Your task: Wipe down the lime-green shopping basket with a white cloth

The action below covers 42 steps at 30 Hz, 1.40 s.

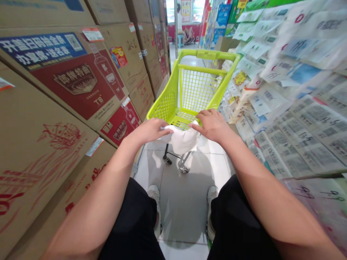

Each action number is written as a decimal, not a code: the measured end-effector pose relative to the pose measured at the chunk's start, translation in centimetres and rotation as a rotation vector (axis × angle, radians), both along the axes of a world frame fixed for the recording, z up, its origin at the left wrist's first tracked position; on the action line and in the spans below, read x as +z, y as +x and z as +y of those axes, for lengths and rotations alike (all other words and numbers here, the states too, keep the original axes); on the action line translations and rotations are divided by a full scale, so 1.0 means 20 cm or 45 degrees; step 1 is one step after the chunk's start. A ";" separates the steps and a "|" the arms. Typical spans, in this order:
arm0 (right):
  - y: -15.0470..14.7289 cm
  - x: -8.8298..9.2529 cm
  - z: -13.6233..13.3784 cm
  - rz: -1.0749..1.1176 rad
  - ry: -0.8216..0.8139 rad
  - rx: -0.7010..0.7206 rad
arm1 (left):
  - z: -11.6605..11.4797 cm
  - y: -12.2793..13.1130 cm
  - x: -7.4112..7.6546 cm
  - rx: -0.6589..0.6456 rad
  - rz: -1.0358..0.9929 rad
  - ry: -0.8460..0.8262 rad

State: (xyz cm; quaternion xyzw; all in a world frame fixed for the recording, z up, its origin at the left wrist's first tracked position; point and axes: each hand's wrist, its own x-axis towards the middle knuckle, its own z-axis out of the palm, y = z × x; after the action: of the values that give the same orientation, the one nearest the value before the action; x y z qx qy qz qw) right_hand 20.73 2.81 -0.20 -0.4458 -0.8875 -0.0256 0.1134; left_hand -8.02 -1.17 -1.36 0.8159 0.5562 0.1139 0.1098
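A small lime-green shopping cart point(164, 104) with a lattice basket stands in front of me on wheeled metal legs. White cloth or tissue point(184, 140) hangs over its near edge, between my hands. My left hand point(154, 130) is closed at the left end of the cloth, thumb pointing inward. At the other end, my right hand point(213, 124) has its fingers curled over the cart's near right edge and its thumb against the cloth. Part of the near edge is hidden beneath hands and cloth. The visible bottom of the basket holds nothing.
Stacked cardboard cartons point(108, 61) with price tags line the left side closely. On the right, piled white plastic packages point(271, 97) lean near the cart. Pale floor tiles point(179, 202) run between them. A person point(179, 21) is by a blue stool point(180, 39) farther off.
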 end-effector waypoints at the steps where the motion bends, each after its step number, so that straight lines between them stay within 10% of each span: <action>1: 0.01 0.00 0.02 -0.011 -0.008 -0.062 | 0.00 0.02 0.00 -0.004 -0.003 0.003; 7: 0.01 0.05 0.07 -0.002 -0.235 -0.012 | 0.01 0.07 0.00 0.006 -0.012 0.014; 18: 0.18 0.06 0.21 0.629 0.210 -0.364 | -0.07 0.30 0.03 0.109 -0.220 0.218; 25: 0.42 0.02 0.30 0.555 0.358 -0.634 | -0.18 0.51 0.01 -0.150 -0.497 0.122; 33: 0.18 -0.01 0.13 0.291 -0.020 0.193 | -0.11 0.50 -0.09 -0.216 0.088 0.040; 42: 0.19 0.00 0.11 0.000 -0.097 -0.163 | -0.06 0.43 -0.08 -0.215 -0.415 -0.118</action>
State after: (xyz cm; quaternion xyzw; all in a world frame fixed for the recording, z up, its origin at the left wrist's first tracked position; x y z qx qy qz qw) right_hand 24.54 5.05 -0.15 -0.5058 -0.8575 0.0009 0.0944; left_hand 0.60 -2.40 -2.97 0.8245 0.4652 0.2092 0.2449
